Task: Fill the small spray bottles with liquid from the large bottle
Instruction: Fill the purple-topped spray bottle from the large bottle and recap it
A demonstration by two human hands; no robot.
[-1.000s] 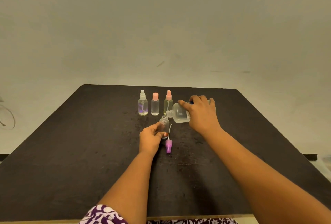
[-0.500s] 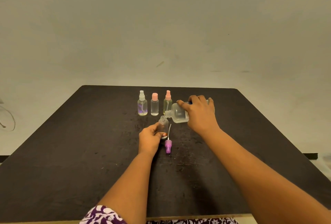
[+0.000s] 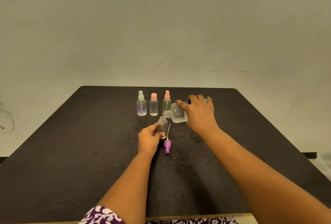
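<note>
Nearest on the dark table we see a purple spray cap lying beside our left hand, which grips a small open bottle. Just beyond, our right hand grips the tipped large bottle, mouth above it. Three capped bottles stand behind.

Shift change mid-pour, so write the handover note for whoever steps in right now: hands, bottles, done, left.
Left hand grips the open small bottle, upright on the table.
Right hand holds the large bottle tipped, mouth just above that bottle's neck.
Purple spray top lies on the table right of the left hand.
Done: three capped small bottles stand in a row behind; fill levels unclear.
Left: finish this pour, set the large bottle down, refit the purple top.
</note>
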